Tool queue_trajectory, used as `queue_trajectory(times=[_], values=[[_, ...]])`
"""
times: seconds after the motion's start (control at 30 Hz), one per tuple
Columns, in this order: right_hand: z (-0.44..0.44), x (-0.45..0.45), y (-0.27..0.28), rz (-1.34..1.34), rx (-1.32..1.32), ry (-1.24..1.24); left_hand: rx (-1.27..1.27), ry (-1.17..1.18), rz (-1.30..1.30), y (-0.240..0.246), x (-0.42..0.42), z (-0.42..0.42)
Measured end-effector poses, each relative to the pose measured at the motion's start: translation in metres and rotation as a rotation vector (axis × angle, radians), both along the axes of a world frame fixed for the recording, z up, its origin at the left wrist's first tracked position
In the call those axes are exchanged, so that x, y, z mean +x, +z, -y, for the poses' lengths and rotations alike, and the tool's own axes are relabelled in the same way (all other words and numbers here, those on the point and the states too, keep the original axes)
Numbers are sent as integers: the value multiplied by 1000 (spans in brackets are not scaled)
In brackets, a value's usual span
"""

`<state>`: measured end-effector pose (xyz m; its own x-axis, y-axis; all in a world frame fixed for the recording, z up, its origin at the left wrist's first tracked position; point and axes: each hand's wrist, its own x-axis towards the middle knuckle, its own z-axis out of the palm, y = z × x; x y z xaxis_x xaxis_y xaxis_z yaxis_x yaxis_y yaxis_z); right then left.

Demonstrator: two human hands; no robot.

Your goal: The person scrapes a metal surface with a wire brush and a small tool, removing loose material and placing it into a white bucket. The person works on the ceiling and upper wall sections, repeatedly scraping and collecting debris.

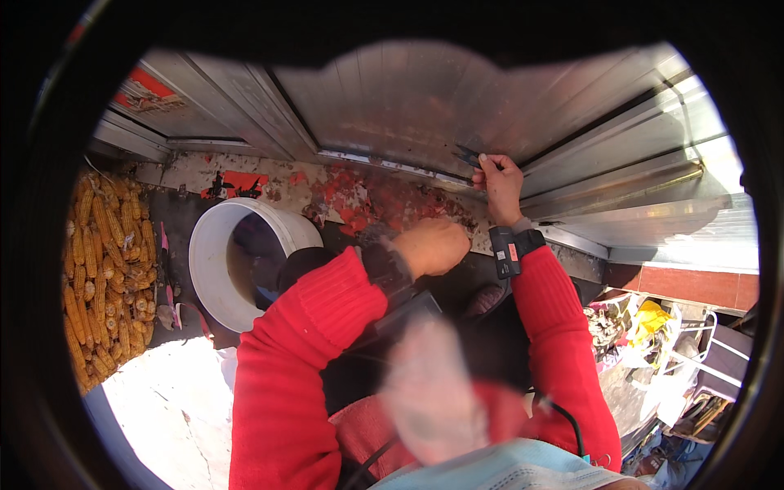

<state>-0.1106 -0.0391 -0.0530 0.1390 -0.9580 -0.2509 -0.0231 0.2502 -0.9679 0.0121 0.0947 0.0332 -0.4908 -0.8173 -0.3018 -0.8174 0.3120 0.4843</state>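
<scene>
My right hand (503, 187) pinches a small dark tool (468, 155) with two pointed tips, which looks like thread snips, against the lower part of a metal door panel (398, 110). Lower and to the left, my left hand (433, 246) is curled over the edge of a sill (285, 195). Its fingers face away and are hidden, so whether it holds anything does not show. Torn, peeling red paper (352, 199) covers much of the sill beside both hands. A black device (506, 252) is strapped to my right wrist.
Left of my left arm, a white plastic bucket (211, 257) holds dark liquid. Corn cobs (110, 263) are piled at the far left. Metal door frames (612, 177) rise on the right. A folding chair (713, 349) and assorted clutter stand at the lower right.
</scene>
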Motion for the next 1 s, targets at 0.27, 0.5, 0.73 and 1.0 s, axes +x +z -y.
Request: queue_trajectory(times=[0.27,0.5,0.73,1.0], values=[[7,-10,-13,-44,-10,3,-52,1,-31,-6,0,0],[3,-7,-10,-50,28,-56,29,-17,9,3,1,2],[-1,0,-1,14,10,-37,13,-17,2,5,1,1],[2,-2,-3,-1,23,-27,-11,-36,-10,5,2,0]])
